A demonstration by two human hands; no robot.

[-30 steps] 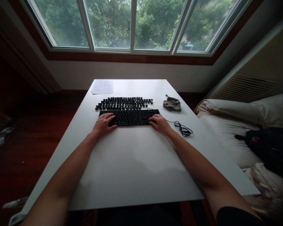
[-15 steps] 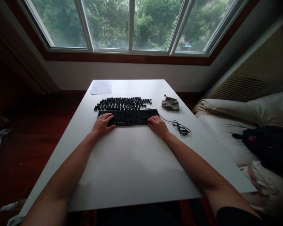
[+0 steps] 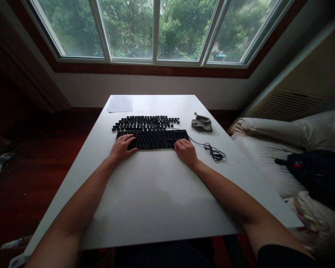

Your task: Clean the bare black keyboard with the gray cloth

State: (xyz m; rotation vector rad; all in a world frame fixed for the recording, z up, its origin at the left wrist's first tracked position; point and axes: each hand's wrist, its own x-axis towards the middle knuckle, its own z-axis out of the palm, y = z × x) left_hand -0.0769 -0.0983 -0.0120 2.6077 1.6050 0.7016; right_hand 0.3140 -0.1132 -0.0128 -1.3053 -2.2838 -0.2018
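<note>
A black keyboard (image 3: 153, 140) lies across the white table (image 3: 162, 193). My left hand (image 3: 123, 146) rests over its left end, fingers stretched across the top and the thumb spread along the front edge. At the right end, my right hand (image 3: 185, 149) is closed, with curled fingertips down on the keyboard. Whatever those fingertips may hold is hidden. Just behind the keyboard stand loose black keycaps (image 3: 149, 122), set out in uneven rows.
A bundled black cable (image 3: 215, 152) lies right of the keyboard. Behind it sits a crumpled grey cloth pouch (image 3: 202, 123). A sheet of paper (image 3: 120, 103) is at the far left corner. A pale sofa (image 3: 257, 156) with a dark bag (image 3: 318, 171) flanks the table's right side.
My right hand has shifted slightly left, with its fingers curled more tightly at the keyboard's right end. My left hand and the keyboard stay in place.
</note>
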